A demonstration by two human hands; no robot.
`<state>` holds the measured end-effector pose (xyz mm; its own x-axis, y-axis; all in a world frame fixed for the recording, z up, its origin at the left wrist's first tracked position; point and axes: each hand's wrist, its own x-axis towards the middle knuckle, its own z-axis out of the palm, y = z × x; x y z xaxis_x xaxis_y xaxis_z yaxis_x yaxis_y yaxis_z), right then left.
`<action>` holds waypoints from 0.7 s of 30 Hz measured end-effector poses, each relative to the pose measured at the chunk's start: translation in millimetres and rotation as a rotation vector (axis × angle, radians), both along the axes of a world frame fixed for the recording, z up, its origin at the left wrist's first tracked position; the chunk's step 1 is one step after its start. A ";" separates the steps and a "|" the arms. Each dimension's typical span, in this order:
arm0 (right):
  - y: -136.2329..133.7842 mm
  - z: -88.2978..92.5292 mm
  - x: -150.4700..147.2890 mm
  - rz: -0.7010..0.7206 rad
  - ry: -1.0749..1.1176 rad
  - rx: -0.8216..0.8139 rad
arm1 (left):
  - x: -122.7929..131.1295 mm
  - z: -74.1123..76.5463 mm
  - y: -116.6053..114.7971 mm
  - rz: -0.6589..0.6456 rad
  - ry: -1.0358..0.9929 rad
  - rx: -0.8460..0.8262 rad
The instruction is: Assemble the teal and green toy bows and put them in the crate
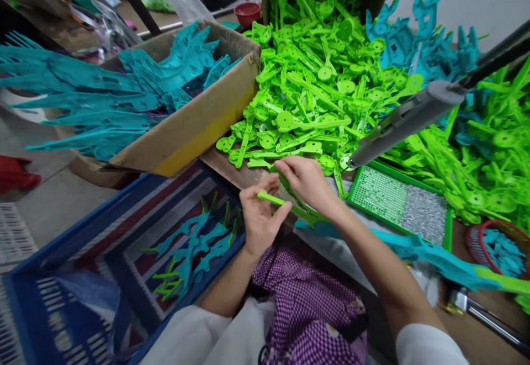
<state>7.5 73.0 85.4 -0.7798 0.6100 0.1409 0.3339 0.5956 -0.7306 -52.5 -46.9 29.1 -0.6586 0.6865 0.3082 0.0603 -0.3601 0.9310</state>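
My left hand [261,218] is curled around a bright green plastic strip [271,199], its thumb pressing near the strip's middle. Just to the right, my right hand [306,183] pinches a second green strip [289,186] between thumb and fingertips. Both strips run down to the end of a long teal plastic part [422,252], which lies under my right forearm and has more green at its far right end. The joint between them is partly hidden by my right hand. A grey power screwdriver [408,122] hangs slanted, its tip just beyond that hand.
Green plastic arms [306,105] are heaped behind my hands. A green tray [397,210] holds small metal pieces beside a red basket [476,243] of teal pieces. At left stand a cardboard box [199,122] of teal parts and a blue crate [37,265] holding assembled pieces.
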 end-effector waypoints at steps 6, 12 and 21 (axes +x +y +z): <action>13.7 1.5 43.2 0.176 -0.023 -0.251 | -1.7 -2.5 -4.7 -0.086 0.011 0.037; 11.7 -23.6 94.1 0.186 -0.180 -0.406 | -4.5 -3.6 -7.1 -0.133 0.044 0.063; 5.0 -31.7 95.8 0.255 -0.195 -0.454 | -5.6 -5.0 -13.5 -0.152 0.088 0.076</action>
<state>103.3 77.9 53.7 -0.8959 0.3644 -0.2540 0.3752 0.3147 -0.8719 -58.1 -60.4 24.1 -0.5171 0.7488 0.4147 0.0801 -0.4400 0.8944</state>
